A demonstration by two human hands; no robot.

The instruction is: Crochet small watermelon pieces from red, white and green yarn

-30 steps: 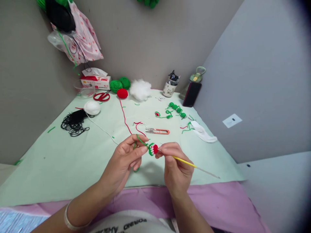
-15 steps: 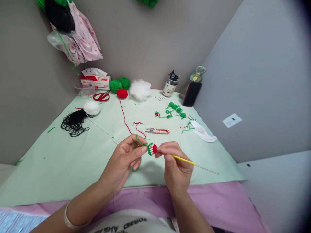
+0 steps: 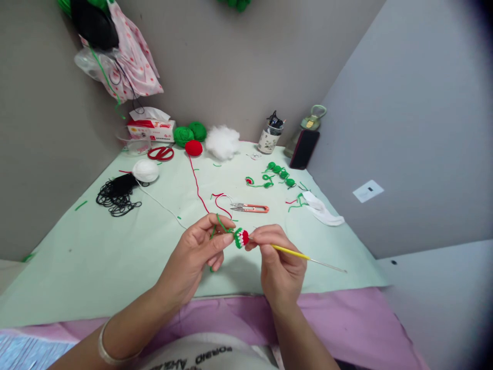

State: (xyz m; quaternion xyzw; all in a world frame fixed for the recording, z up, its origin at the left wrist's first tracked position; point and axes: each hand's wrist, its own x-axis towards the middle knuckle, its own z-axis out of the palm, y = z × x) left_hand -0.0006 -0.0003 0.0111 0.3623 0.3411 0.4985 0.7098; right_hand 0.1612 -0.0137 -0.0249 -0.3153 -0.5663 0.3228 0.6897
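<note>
A small crocheted piece (image 3: 241, 238) in red, white and green sits between my two hands above the table. My left hand (image 3: 206, 244) pinches its green edge between thumb and fingers, with green yarn (image 3: 221, 222) looped over the index finger. In my right hand (image 3: 280, 257) is a crochet hook (image 3: 292, 252) with a yellow grip; its bare rear end points down to the right. The working tip is at the crocheted piece, mostly hidden by fingers and stitches. Orange-handled thread snips (image 3: 250, 208) lie just beyond my hands.
Balls of red (image 3: 193, 148), white (image 3: 146, 170) and green yarn (image 3: 184, 136) stand at the back left, near red scissors (image 3: 160, 153) and black yarn (image 3: 118, 194). White stuffing (image 3: 222, 143), a pen jar (image 3: 270, 137), a phone (image 3: 304, 149) and green crocheted pieces (image 3: 284, 174) are farther right.
The crocheted piece has turned very slightly in my fingers, and the green yarn at my left index finger has shifted a little. Both hands stay nearly in place.
</note>
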